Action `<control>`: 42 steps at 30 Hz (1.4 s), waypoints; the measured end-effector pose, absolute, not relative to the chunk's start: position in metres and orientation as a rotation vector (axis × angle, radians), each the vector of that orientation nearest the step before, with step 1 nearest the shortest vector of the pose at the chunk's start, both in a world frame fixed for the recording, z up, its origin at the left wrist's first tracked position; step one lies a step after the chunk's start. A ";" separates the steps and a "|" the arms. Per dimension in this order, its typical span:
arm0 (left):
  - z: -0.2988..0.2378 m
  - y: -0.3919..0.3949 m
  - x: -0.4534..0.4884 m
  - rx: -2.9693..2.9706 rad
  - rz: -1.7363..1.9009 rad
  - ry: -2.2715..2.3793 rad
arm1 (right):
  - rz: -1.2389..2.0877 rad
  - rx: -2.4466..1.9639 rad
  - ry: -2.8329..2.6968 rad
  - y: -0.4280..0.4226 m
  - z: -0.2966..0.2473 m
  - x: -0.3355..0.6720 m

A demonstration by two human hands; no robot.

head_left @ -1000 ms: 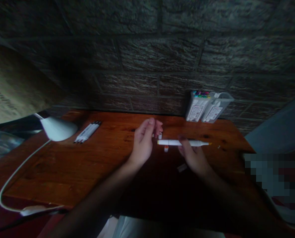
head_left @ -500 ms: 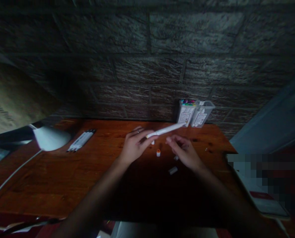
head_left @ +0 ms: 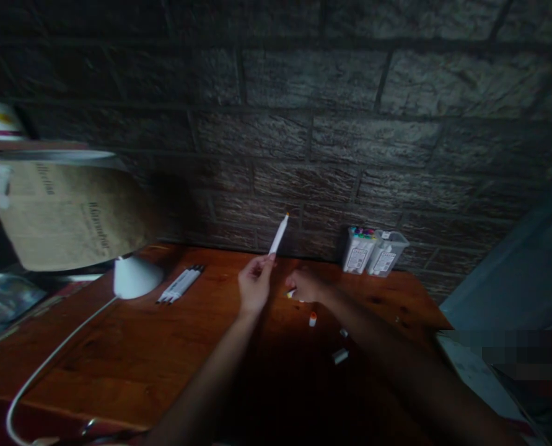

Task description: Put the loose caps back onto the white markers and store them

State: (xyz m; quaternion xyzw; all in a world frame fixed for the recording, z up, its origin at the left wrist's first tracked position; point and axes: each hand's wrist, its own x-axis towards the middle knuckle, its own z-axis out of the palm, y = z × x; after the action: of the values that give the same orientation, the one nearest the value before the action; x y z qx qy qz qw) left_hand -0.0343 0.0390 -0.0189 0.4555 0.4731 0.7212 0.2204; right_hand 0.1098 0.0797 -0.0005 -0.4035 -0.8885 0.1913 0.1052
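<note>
Pinching a slim white plastic marker (head_left: 278,235) upright at centre frame, the left hand (head_left: 253,286) holds it; the right hand (head_left: 305,287) beside closes on a small white cap (head_left: 292,293).

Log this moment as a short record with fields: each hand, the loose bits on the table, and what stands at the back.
left hand: holds a white marker by its lower end, tip tilted up toward the brick wall
right hand: low over the table, fingers on a small cap
loose caps: one orange-tipped, two pale ones nearer the person
back right: two marker boxes against the wall
back left: three markers side by side, white lamp
</note>
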 end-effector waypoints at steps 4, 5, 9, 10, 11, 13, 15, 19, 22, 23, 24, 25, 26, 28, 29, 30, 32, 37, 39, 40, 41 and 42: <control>-0.023 0.041 -0.035 1.268 1.984 1.258 | 0.617 -1.173 -2.621 0.092 -0.012 0.098; -0.023 0.041 -0.036 1.273 1.982 1.250 | 0.637 -1.156 -2.597 0.093 -0.013 0.097; -0.024 0.041 -0.037 1.328 1.947 1.227 | 0.723 -1.069 -2.353 0.091 -0.007 0.111; -0.024 0.041 -0.036 1.353 1.929 1.223 | 0.749 -1.046 -2.259 0.089 -0.005 0.121; -0.024 0.040 -0.035 1.382 1.906 1.217 | 0.778 -1.025 -2.155 0.087 -0.003 0.133; -0.025 0.038 -0.032 1.436 1.849 1.201 | 0.840 -1.001 -1.921 0.082 -0.001 0.165; -0.026 0.035 -0.028 1.518 1.778 1.200 | 0.876 -0.993 -1.661 0.077 -0.003 0.200; -0.029 0.027 -0.021 1.902 1.604 1.282 | 0.907 -0.976 -1.225 0.063 -0.009 0.252; -0.029 0.023 -0.018 2.143 1.507 1.266 | 0.944 -0.951 -1.067 0.057 -0.009 0.263; -0.029 0.023 -0.017 2.186 1.487 1.261 | 0.959 -0.939 -1.047 0.056 -0.007 0.263; -0.029 0.023 -0.016 2.217 1.475 1.260 | 0.987 -0.924 -1.040 0.056 -0.005 0.262; -0.029 0.023 -0.016 2.237 1.469 1.263 | 1.022 -0.903 -1.041 0.055 -0.003 0.261; -0.029 0.023 -0.016 2.250 1.465 1.268 | 1.045 -0.894 -1.045 0.055 -0.001 0.259; -0.030 0.024 -0.017 2.263 1.466 1.279 | 1.062 -0.898 -1.051 0.054 0.001 0.257; -0.031 0.024 -0.017 2.267 1.466 1.282 | 1.058 -0.911 -1.053 0.053 0.002 0.257; -0.032 0.024 -0.017 2.270 1.467 1.284 | 1.054 -0.925 -1.055 0.053 0.002 0.256; -0.032 0.024 -0.017 2.282 1.464 1.269 | 1.064 -0.947 -1.073 0.052 0.001 0.256; -0.027 0.022 -0.015 2.321 1.471 1.213 | 1.157 -0.915 -1.154 0.048 0.000 0.252; -0.024 0.020 -0.014 2.325 1.478 1.198 | 1.187 -0.907 -1.183 0.046 0.001 0.250; -0.023 0.020 -0.013 2.326 1.482 1.186 | 1.193 -0.910 -1.188 0.045 0.002 0.250; -0.023 0.019 -0.013 2.327 1.485 1.173 | 1.194 -0.912 -1.184 0.044 0.003 0.250; -0.022 0.019 -0.013 2.328 1.488 1.166 | 1.190 -0.916 -1.168 0.044 0.003 0.251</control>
State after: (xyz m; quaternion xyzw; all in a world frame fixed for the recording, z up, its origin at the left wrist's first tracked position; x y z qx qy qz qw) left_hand -0.0133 0.0192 -0.0222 0.7743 0.3878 0.4950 0.0712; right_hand 0.2507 0.0442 0.0032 -0.3919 -0.4999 0.5093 0.5807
